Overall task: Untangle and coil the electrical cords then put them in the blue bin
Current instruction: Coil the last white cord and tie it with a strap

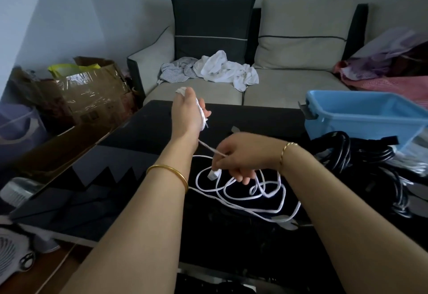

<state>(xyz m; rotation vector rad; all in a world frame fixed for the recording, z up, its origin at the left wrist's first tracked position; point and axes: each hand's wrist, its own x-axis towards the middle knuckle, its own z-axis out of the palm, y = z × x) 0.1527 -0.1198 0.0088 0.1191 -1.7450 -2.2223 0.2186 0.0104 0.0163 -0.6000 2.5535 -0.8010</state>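
The left hand (188, 108), raised over the far part of the dark surface (150, 136), grips several wound turns of the white cord (254, 197). The right hand (240, 155), nearer, pinches the strand feeding that coil. Slack loops cross on the surface below it, and a hard pull could cinch them into a knot. The black cords (361, 152) lie right, just beside the blue bin (361, 117).

The white braided cord (212, 174) lies looped on the dark glossy table (150, 131). The blue plastic bin (347, 129) stands far right, with the black cable heap (342, 148) just before it. The grey fabric sofa (289, 83) stands behind the table.
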